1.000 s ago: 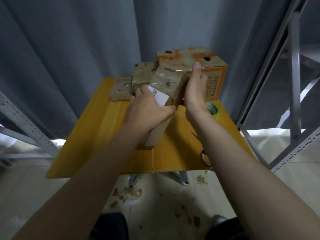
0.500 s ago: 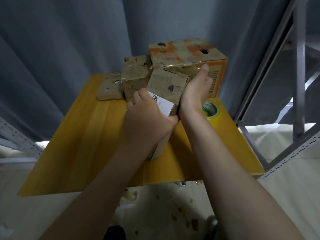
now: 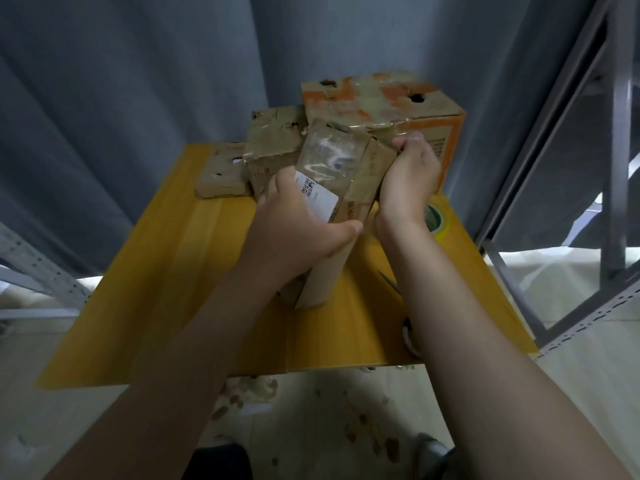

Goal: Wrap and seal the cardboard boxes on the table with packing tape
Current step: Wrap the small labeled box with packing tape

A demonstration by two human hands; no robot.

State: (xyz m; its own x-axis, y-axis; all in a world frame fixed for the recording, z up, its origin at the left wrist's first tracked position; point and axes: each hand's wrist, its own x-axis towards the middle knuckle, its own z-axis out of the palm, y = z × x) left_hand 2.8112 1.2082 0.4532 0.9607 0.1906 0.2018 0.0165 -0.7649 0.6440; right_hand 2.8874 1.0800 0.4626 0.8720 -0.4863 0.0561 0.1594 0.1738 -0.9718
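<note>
At the far left of the yellow counter [image 3: 145, 271] lies a flat, scuffed box [image 3: 221, 178], and just beside it stands a squat box [image 3: 273, 140] already glossy with tape. The person's left hand [image 3: 298, 233] grasps the near side of a tall box [image 3: 332, 161]. The thumb is hooked over the near edge and the fingers are spread by a white label [image 3: 320, 199].

The tall box stands on end near the middle of the counter, its top face shining under clear film. The right hand [image 3: 408, 185] clasps its upper right corner with curled fingers; whether a tape end is pinched there cannot be made out. Behind rises a large orange box [image 3: 377, 98], and a tape roll [image 3: 437, 220] sits just right of the wrist.

The tall box looks light, and its worn card is likely to give under a hard squeeze. The taped faces appear slick, so the safer hold is probably across opposite edges and corners, where bare card gives grip. Standing on its narrow end, it seems tippy and best steadied with both hands.
</note>
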